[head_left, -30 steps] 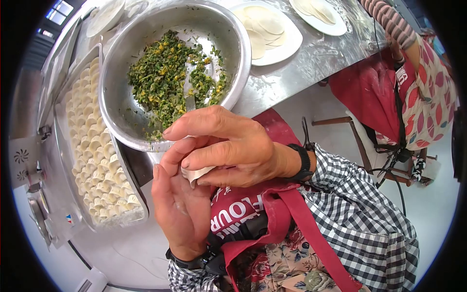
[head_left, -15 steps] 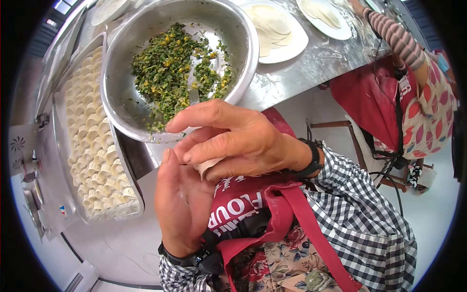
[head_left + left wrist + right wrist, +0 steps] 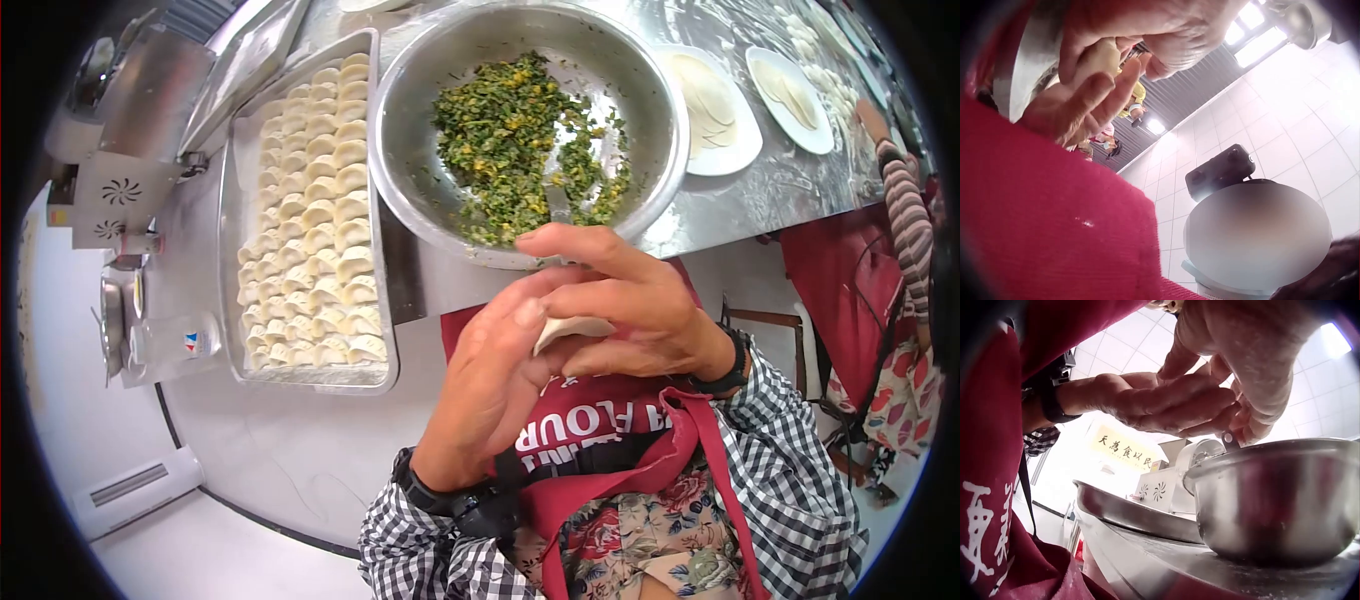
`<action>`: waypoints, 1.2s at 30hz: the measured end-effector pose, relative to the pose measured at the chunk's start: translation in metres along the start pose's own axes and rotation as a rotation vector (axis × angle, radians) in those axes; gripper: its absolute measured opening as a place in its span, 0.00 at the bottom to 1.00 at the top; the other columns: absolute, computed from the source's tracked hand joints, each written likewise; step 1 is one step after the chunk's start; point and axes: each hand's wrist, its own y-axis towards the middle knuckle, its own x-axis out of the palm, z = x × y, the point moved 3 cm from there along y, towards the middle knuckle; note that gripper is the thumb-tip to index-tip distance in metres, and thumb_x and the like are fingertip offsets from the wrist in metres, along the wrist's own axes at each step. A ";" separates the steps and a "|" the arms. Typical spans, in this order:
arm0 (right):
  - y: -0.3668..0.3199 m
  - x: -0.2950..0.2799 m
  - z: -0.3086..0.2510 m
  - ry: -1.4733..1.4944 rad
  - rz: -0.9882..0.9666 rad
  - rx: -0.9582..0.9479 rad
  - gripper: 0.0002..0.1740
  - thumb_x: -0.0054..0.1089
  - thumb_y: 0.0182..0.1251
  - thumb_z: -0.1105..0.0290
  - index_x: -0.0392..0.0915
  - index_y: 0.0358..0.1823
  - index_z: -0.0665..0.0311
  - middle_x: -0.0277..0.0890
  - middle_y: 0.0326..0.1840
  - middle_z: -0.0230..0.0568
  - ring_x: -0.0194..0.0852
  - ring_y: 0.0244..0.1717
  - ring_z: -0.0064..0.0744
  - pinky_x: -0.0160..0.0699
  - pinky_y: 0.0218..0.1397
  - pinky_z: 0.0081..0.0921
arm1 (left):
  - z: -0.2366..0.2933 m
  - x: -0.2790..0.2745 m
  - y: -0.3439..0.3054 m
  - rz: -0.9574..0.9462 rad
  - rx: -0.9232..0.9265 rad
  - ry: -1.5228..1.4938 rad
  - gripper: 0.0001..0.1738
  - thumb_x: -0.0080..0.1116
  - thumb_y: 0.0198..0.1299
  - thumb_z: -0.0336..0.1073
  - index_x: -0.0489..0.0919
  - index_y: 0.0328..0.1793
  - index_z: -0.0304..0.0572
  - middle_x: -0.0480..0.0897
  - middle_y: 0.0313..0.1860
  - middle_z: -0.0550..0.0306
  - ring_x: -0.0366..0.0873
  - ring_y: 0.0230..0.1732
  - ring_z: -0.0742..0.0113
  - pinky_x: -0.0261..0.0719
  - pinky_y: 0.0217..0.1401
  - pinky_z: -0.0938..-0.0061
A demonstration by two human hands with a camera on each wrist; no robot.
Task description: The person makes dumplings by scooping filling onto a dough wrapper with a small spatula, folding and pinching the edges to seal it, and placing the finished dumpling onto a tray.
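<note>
A pale dumpling [image 3: 572,330], a folded wrapper with a curved edge, is held between both hands just in front of the bowl. My left hand [image 3: 495,375] cups it from below and behind, thumb pressing at its near-left end. From the right, my right hand [image 3: 645,312] pinches the dough between thumb and fingers, partly covering it. In the left wrist view the dough [image 3: 1100,59] shows between the fingers. Beyond the hands stands a steel bowl [image 3: 385,140] of chopped green and yellow filling [image 3: 500,150]. A flat metal tool [image 3: 557,205] lies in it, its holed end [image 3: 1230,440] above the rim.
Left of the bowl, a metal tray [image 3: 228,215] holds rows of dumplings [image 3: 320,210]. Two white plates carry round wrappers, the nearer plate [image 3: 735,155] and the farther plate [image 3: 815,135]. Another person's striped sleeve [image 3: 905,200] is at the far right, by the floured steel table [image 3: 800,195].
The head view has swung left, so bowl, tray and hands appear farther right. My left thumb has come over onto the dumpling's edge, and the hands have closed in around it.
</note>
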 end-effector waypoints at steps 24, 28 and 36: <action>-0.019 -0.056 -0.010 -0.289 0.290 0.099 0.10 0.58 0.51 0.84 0.74 0.37 0.71 0.76 0.42 0.55 0.79 0.35 0.34 0.79 0.39 0.24 | 0.277 -0.337 0.015 0.889 0.424 1.449 0.16 0.51 0.47 0.25 0.79 0.44 0.35 0.80 0.33 0.59 0.75 0.33 0.75 0.74 0.37 0.81; -0.016 -0.058 -0.008 -0.306 0.297 0.115 0.10 0.57 0.51 0.84 0.74 0.37 0.70 0.75 0.42 0.54 0.78 0.35 0.33 0.78 0.39 0.23 | 0.273 -0.360 0.032 0.749 0.407 1.424 0.16 0.50 0.47 0.24 0.79 0.44 0.36 0.81 0.34 0.59 0.76 0.33 0.73 0.74 0.38 0.79; -0.012 -0.059 -0.002 -0.336 0.268 0.131 0.11 0.56 0.51 0.85 0.73 0.38 0.69 0.75 0.43 0.54 0.78 0.36 0.34 0.77 0.41 0.25 | 0.271 -0.364 0.037 0.759 0.499 1.831 0.16 0.50 0.45 0.22 0.80 0.42 0.39 0.83 0.32 0.53 0.79 0.32 0.67 0.74 0.39 0.77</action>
